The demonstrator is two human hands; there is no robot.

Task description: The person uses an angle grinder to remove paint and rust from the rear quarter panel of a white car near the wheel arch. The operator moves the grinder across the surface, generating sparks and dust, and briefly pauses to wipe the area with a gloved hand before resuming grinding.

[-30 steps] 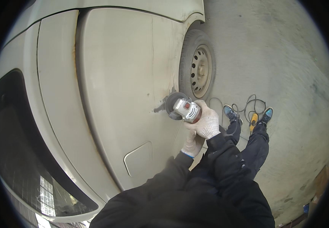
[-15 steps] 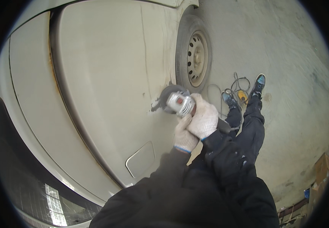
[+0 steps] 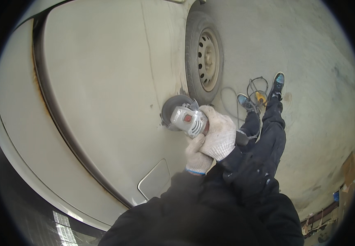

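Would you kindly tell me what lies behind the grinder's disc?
Behind the disc is the pale vehicle panel, dark grey patches showing beside the disc; the surface it covers cannot be seen.

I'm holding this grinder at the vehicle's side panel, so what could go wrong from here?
The grinder's disc is close to the tyre, so a slip might scuff the rubber. Loops of cable lie by your shoes, so a step could snag one. Your right hand and left hand wear knit gloves near the disc; if it spins, fibres might catch.
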